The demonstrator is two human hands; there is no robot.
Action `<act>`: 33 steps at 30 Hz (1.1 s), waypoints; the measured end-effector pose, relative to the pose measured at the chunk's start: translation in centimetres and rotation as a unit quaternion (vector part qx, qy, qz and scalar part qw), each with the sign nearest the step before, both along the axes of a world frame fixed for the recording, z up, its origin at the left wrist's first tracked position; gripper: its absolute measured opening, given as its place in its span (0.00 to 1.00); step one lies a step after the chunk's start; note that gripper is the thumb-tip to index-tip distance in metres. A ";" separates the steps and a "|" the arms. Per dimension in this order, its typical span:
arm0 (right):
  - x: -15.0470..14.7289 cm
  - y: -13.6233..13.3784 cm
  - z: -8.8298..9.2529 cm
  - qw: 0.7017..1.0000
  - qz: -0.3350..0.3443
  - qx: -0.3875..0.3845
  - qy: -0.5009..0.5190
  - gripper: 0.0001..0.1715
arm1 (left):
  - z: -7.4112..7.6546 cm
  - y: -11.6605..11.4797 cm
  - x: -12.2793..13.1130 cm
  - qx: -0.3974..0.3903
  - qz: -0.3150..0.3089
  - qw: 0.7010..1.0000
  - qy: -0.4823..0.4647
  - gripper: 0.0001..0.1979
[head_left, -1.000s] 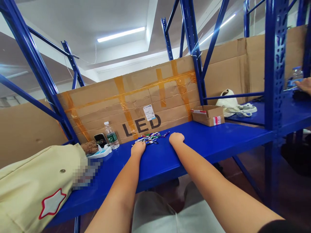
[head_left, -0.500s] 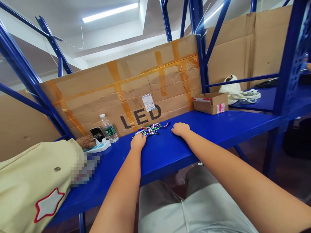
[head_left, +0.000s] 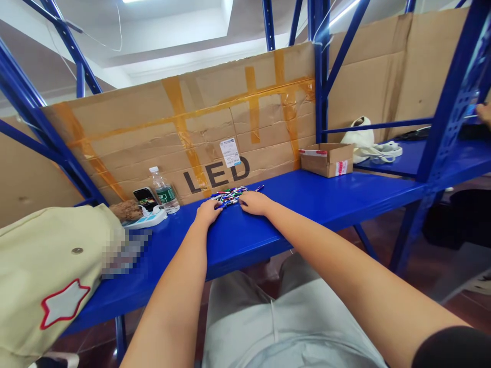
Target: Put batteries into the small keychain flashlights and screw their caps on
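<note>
— What carries everything?

— A blue metal worktop (head_left: 345, 199) set in blue racking. A big taped cardboard sheet (head_left: 126, 128) printed "LED" stands along its back edge.

— And on the left?

— A cream garment (head_left: 46, 255) with a red-edged star patch covers the left end, right out to the front edge.

— The right end?

— A small open cardboard box (head_left: 327, 159) sits at the back right corner. A white bag (head_left: 362, 140) lies on the next shelf, beyond the upright.

— Where are the person's hands?

— Both are stretched to the back edge, below the lettering. The left hand (head_left: 207, 211) lies palm down, fingers curled against the left side of a pile of small coloured pieces (head_left: 230, 194). The right hand (head_left: 254, 203) lies palm down too, knuckles bent, touching the pile's near right side. I cannot tell whether either one has pinched a piece.

— Anything smaller?

— Left of the hands, against the cardboard, a water bottle (head_left: 163, 190) stands upright, with a dark phone (head_left: 143, 195) just beside it.

— And the pile itself?

— It rests at the back edge, roughly midway along the worktop, between the two hands.
</note>
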State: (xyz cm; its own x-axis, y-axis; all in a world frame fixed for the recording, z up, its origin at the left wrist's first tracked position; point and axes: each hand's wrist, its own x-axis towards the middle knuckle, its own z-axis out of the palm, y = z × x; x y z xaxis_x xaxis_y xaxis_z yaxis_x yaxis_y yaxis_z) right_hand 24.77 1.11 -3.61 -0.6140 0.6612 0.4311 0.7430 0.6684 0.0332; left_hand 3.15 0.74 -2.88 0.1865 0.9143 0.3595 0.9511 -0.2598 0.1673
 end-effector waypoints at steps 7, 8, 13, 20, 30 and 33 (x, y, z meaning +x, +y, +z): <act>0.6 0.6 -0.3 0.984 0.094 -0.031 0.150 0.23 | 0.6 -0.2 2.5 0.041 -0.162 0.986 -0.017 0.11; 0.6 0.7 -0.2 0.983 0.107 -0.040 0.146 0.19 | 0.5 -0.3 2.8 0.046 -0.182 0.982 -0.022 0.10; 1.2 1.1 0.0 0.974 0.087 -0.135 0.162 0.15 | 0.0 -0.5 3.6 0.051 -0.191 0.979 -0.041 0.12; 1.6 1.2 0.0 0.968 0.079 -0.150 0.187 0.23 | 0.0 -0.8 4.2 0.031 -0.233 0.972 -0.021 0.12; 2.0 0.7 0.3 0.971 -0.005 -0.157 0.181 0.16 | -0.4 -0.4 2.4 -0.054 -0.148 0.983 -0.092 0.18; 2.1 0.6 0.3 0.967 -0.003 -0.172 0.188 0.17 | -0.4 -0.2 2.4 -0.077 -0.138 0.982 -0.102 0.19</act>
State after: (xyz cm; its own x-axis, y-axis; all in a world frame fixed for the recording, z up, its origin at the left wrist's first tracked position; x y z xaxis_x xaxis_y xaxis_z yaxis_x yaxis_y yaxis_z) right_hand 26.92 1.70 -3.31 -0.4525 0.8078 0.3777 0.6630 0.5880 -0.4634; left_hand 5.51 0.52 -3.28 0.3735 0.8855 0.2764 0.7903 -0.4598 0.4050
